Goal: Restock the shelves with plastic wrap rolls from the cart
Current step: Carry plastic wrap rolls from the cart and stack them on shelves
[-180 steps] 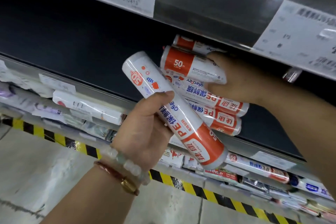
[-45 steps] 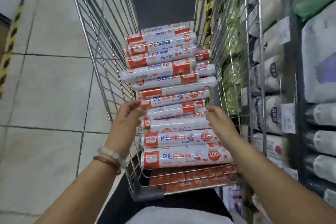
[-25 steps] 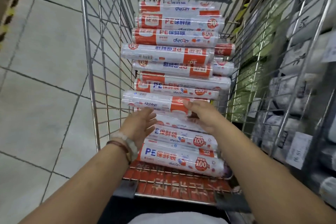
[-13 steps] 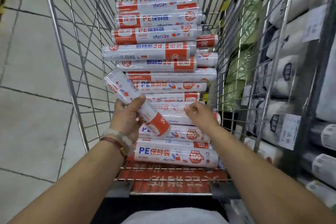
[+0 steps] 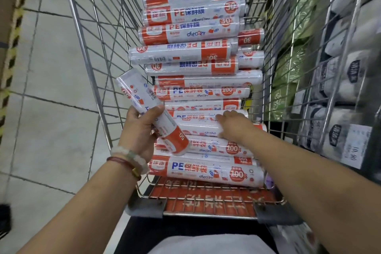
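A wire cart [image 5: 86,51] holds several white-and-orange plastic wrap rolls [image 5: 185,51] stacked crosswise. My left hand [image 5: 140,128] is shut on one roll [image 5: 140,97] marked 50, held diagonally above the cart's left side, orange end toward me. My right hand [image 5: 233,126] reaches into the pile and rests on another white roll [image 5: 198,121] lying in the stack; its fingers curl over the roll's far side, and I cannot see whether they have closed around it.
Shelves [image 5: 340,88] of white, grey and green packaged goods with price tags run along the cart's right side. Grey tiled floor [image 5: 47,109] lies to the left, with a yellow-black striped edge [image 5: 12,33]. The cart's orange child-seat flap [image 5: 206,198] is nearest me.
My left hand has lifted the 50 roll slightly higher and farther left. My right hand has shifted onto a white roll in the pile. Earlier, both hands were at the shelf.
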